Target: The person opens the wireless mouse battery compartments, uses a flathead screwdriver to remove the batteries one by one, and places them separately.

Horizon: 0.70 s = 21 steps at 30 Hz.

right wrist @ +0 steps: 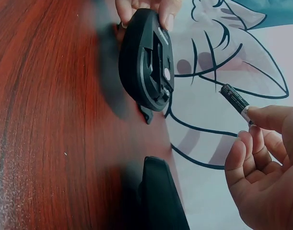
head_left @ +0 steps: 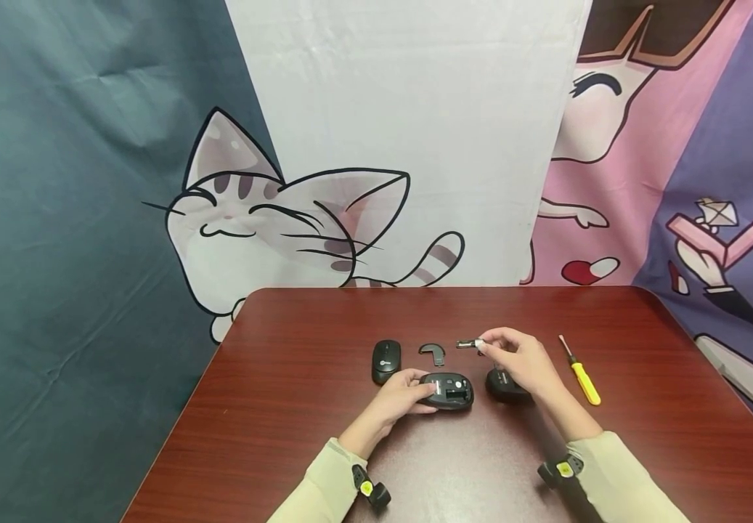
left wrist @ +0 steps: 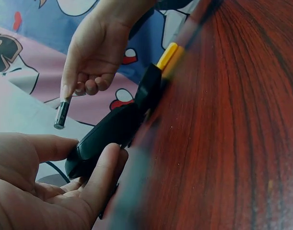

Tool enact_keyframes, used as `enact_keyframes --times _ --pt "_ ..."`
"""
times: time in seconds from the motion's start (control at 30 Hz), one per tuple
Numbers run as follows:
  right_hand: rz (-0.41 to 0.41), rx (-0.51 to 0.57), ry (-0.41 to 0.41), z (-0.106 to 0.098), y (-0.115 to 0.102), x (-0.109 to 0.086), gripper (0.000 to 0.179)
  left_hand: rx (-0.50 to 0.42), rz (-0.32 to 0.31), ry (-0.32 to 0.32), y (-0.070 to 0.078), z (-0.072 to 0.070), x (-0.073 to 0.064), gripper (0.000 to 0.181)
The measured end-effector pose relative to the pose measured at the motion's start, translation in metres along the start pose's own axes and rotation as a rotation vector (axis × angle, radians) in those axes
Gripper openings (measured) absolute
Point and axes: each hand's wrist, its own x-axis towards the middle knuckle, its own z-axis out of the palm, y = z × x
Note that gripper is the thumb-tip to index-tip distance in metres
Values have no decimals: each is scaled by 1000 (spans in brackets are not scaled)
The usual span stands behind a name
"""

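My left hand (head_left: 397, 398) grips a black computer mouse (head_left: 448, 392) by one end, its underside turned up and its battery compartment uncovered. Between thumb and fingertips, my right hand (head_left: 521, 361) pinches a small cylindrical battery (head_left: 465, 343). In the right wrist view the battery (right wrist: 235, 99) points toward the held mouse (right wrist: 136, 62) but stays apart from it. The left wrist view shows the battery (left wrist: 61, 115) above and beside the held mouse (left wrist: 105, 136). A curved black battery cover (head_left: 433, 354) lies on the table behind the held mouse.
A second black mouse (head_left: 386, 361) sits on the brown table (head_left: 298, 428) at left. Another black mouse (head_left: 504, 386) is partly hidden under my right hand. Farther right lies a screwdriver (head_left: 581, 373) with a yellow handle. A printed cloth (head_left: 415, 109) hangs behind the table.
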Motion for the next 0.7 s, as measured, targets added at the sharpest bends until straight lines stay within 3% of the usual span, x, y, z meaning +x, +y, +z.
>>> enact_keyframes --times 0.7 --pt "33 -63 -10 14 3 18 18 41 -5 45 -6 1 10 34"
